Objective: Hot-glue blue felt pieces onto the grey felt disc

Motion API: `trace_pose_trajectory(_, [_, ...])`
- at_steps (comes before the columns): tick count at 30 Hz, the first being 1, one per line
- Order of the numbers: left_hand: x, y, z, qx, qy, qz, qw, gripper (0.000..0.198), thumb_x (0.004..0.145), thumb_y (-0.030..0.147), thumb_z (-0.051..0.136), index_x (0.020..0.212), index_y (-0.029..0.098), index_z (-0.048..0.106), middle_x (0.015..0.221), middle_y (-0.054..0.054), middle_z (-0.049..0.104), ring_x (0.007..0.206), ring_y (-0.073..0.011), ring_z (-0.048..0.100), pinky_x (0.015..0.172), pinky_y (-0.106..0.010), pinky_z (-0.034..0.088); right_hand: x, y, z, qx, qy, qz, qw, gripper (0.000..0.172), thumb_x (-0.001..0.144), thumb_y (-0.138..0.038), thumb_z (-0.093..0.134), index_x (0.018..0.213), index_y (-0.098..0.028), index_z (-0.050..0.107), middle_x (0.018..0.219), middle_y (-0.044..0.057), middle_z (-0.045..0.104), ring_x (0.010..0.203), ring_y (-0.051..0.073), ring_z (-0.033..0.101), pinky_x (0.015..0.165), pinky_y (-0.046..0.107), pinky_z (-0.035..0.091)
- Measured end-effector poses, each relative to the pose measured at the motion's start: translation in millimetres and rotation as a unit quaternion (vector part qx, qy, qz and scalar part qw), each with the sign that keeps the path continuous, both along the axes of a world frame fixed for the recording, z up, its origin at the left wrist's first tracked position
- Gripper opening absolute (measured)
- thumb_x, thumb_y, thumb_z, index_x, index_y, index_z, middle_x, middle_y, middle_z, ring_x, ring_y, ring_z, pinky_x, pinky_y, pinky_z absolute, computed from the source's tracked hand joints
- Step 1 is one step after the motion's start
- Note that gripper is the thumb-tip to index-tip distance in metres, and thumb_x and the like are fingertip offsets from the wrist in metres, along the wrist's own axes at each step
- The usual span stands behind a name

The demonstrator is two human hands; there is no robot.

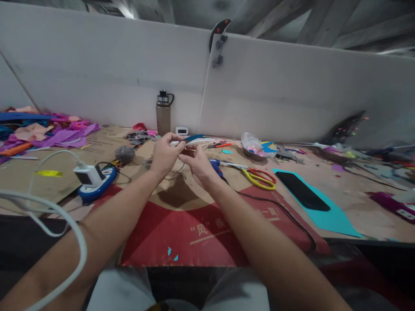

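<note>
A small thing (185,149) sits right at the fingertips, where the two hands meet, above the middle of the table; it is mostly covered and too small to name. The left hand (167,151) has its thumb and forefinger drawn together on it, and the right hand (200,166) pinches from the other side, the fingertips of both almost touching. A blue strip (195,138) shows just beyond the fingers; whether it is held or lies behind them I cannot tell.

Below the hands, a cardboard sheet (181,242) with a red area reaches the table's near edge, two turquoise scraps on it. Just beside the right hand is a blue tool (215,166), partly hidden, then scissors (259,177) with red and yellow handles. Left of the hands lie a grey yarn ball (125,153) and a blue power strip (84,195). Toward the table's (352,201) right end, a black phone (303,190) rests on a turquoise sheet (340,226). A bottle (164,119) stands upright by the far edge; coloured cloth (66,136) heaps the far left corner.
</note>
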State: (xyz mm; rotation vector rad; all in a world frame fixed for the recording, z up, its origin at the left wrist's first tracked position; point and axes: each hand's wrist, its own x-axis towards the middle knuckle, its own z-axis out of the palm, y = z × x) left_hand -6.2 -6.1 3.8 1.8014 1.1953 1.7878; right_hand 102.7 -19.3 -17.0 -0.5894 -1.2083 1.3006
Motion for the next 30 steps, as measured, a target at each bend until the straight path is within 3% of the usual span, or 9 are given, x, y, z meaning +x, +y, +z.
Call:
trace_pose_trajectory(4, [2,0,0.5,-0.043,-0.059,-0.031,0.997,0.011,0.070,0.024,0.062,0.076,0.015,0.062,0.073,-0.001,0.063,0.066,-0.0107,0.056,0.061,-0.021,0.045,-5,-2,3.9,-0.005,0.007,-0.032,0.999,0.038,0.062,-0.024,0.066,0.090,-0.023,0.040,0.074,-0.005,0.054,0.068,0.008,0.053,0.067,0.024,0.044])
trace_pose_trajectory(7, [4,0,1.5,-0.070,-0.106,-0.065,0.990,0.012,0.068,0.024,0.064,0.074,0.014,0.061,0.068,-0.001,0.060,0.056,-0.0080,0.052,0.047,-0.017,0.039,2,0,4.9,0.019,-0.060,-0.092,0.994,0.023,0.070,-0.031,0.060,0.086,-0.022,0.046,0.069,-0.006,0.047,0.058,0.007,0.043,0.052,0.020,0.036])
trace_pose_trajectory(11, [6,-2,2.8,-0.128,-0.165,-0.120,0.971,0.016,0.067,0.025,0.066,0.077,0.014,0.059,0.068,0.000,0.057,0.049,-0.0069,0.048,0.036,-0.016,0.034,12,4,4.3,0.047,-0.094,-0.184,0.977,0.020,0.072,-0.032,0.057,0.087,-0.021,0.049,0.064,-0.007,0.040,0.056,0.007,0.037,0.054,0.020,0.034])
trace_pose_trajectory(17, [10,-6,4.5,-0.186,-0.273,-0.243,0.912,0.019,0.065,0.018,0.068,0.076,0.015,0.053,0.076,-0.001,0.061,0.069,-0.0113,0.061,0.062,-0.027,0.054,20,3,6.5,0.109,-0.147,-0.232,0.955,0.016,0.075,-0.034,0.054,0.077,-0.019,0.057,0.060,-0.005,0.038,0.056,0.008,0.034,0.054,0.022,0.031])
trace_pose_trajectory(20, [10,-5,3.4,-0.191,-0.288,-0.252,0.904,0.017,0.066,0.019,0.068,0.074,0.015,0.053,0.076,0.000,0.061,0.069,-0.0105,0.061,0.068,-0.030,0.055,20,3,6.4,0.103,-0.152,-0.238,0.954,0.016,0.074,-0.034,0.056,0.077,-0.018,0.060,0.057,-0.006,0.035,0.053,0.007,0.031,0.052,0.022,0.029])
trace_pose_trajectory(26, [10,-3,0.9,-0.188,-0.299,-0.236,0.905,0.014,0.068,0.021,0.067,0.072,0.014,0.055,0.074,0.000,0.059,0.066,-0.0103,0.059,0.066,-0.032,0.056,20,2,6.5,0.100,-0.169,-0.243,0.950,0.015,0.073,-0.031,0.057,0.075,-0.017,0.060,0.056,-0.006,0.034,0.053,0.008,0.031,0.051,0.022,0.028])
trace_pose_trajectory(30, [11,-4,2.2,-0.181,-0.311,-0.228,0.905,0.014,0.068,0.021,0.067,0.072,0.014,0.056,0.074,0.000,0.059,0.067,-0.0100,0.059,0.068,-0.031,0.055,21,0,8.1,0.113,-0.178,-0.263,0.941,0.015,0.074,-0.031,0.056,0.074,-0.016,0.058,0.060,-0.005,0.041,0.056,0.008,0.036,0.054,0.024,0.031])
